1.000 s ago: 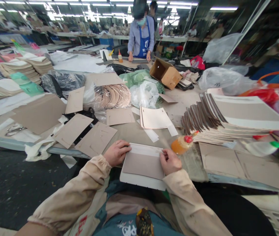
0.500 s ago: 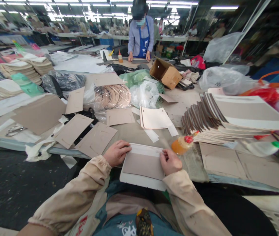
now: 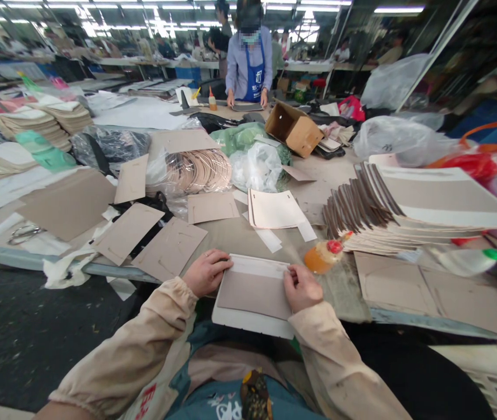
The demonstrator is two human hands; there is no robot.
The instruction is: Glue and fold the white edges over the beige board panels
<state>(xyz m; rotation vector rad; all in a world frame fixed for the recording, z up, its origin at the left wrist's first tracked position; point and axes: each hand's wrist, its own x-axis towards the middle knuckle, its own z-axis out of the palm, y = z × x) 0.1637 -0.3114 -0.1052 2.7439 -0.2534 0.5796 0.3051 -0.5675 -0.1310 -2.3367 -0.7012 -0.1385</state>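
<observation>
A flat white panel with a grey-brown cardboard piece [image 3: 255, 294] laid on it rests at the table's near edge, right in front of me. My left hand [image 3: 207, 272] grips its left side, fingers on the upper left corner. My right hand [image 3: 301, 287] holds the right side, thumb and fingers pinching the upper right edge. Just right of my right hand lies an orange glue bottle [image 3: 325, 256] on its side.
A fanned stack of similar panels [image 3: 406, 213] sits at the right. Loose cardboard pieces [image 3: 170, 248] and scissors [image 3: 23, 233] lie at the left. Plastic bags [image 3: 257, 166] and an open carton [image 3: 294, 128] are farther back. A person in a blue apron [image 3: 248, 64] works at the far end.
</observation>
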